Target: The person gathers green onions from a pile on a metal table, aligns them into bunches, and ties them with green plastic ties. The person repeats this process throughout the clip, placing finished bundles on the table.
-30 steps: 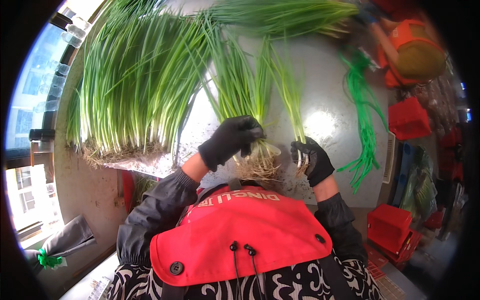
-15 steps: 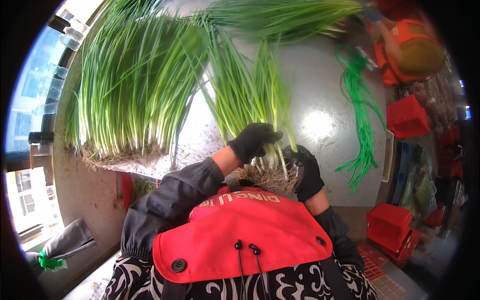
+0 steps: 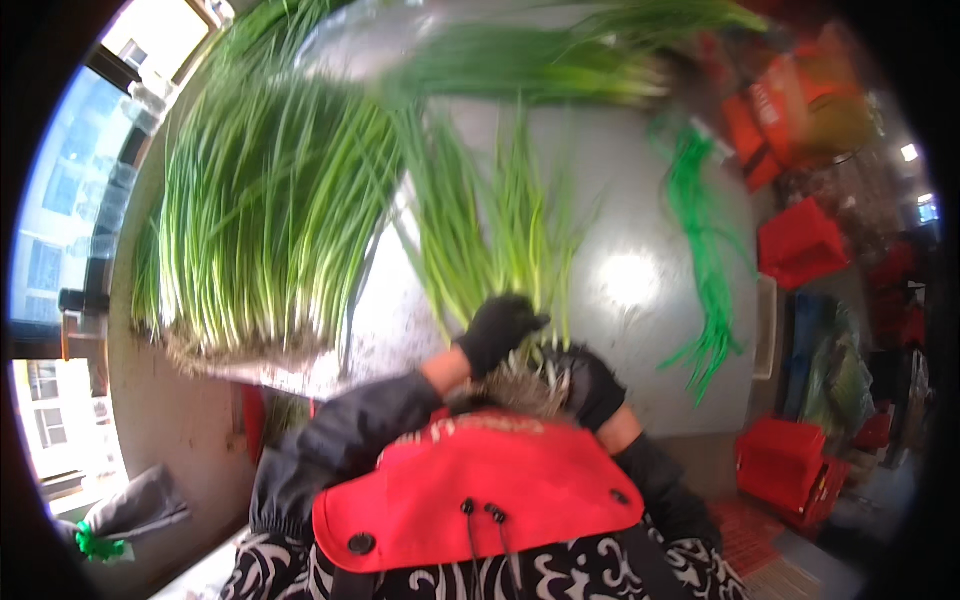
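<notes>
A small bunch of green onions point(image 3: 505, 225) lies on the metal table in front of me, its leaves pointing away and its brown, soil-covered roots close to my body. My left hand point(image 3: 500, 333), in a black glove, is closed around the lower stalks. Beside the root end, my right hand point(image 3: 593, 388), also black-gloved, is closed on the pale stalk bases at the bunch's right side. Motion blurs its fingertips. To the left, a large pile of green onions point(image 3: 265, 220) lies with its roots toward me.
Green ties point(image 3: 708, 270) lie on the table's point(image 3: 620, 330) right side. More green onions point(image 3: 530, 70) lie across the far side, blurred, near a co-worker in an orange vest point(image 3: 800, 100). Red crates point(image 3: 780, 460) stand off the right edge. Windows point(image 3: 65, 210) line the left.
The view has shifted, so the table and both hands sit lower in it. My right hand has moved slightly left against the root end. The far onions and the co-worker have moved.
</notes>
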Demonstrator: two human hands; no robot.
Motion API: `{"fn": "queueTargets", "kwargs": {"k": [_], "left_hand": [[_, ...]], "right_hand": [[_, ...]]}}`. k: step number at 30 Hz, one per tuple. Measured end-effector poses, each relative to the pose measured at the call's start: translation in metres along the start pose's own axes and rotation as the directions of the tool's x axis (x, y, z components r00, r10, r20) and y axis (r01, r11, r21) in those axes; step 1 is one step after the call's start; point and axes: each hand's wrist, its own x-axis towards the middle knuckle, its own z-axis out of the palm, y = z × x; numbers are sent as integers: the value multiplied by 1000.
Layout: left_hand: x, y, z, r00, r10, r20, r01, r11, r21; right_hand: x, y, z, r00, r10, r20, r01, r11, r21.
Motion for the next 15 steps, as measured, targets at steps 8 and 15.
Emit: {"fn": "queueTargets", "kwargs": {"k": [8, 15], "left_hand": [[13, 43, -16, 936, -329, 128, 308, 938, 157], [19, 38, -14, 917, -333, 218, 368, 918, -147]], "right_hand": [[5, 18, -2, 891, -454, -27, 350, 723, -595], [17, 28, 3, 896, -329, -299, 252, 930, -268]]}}
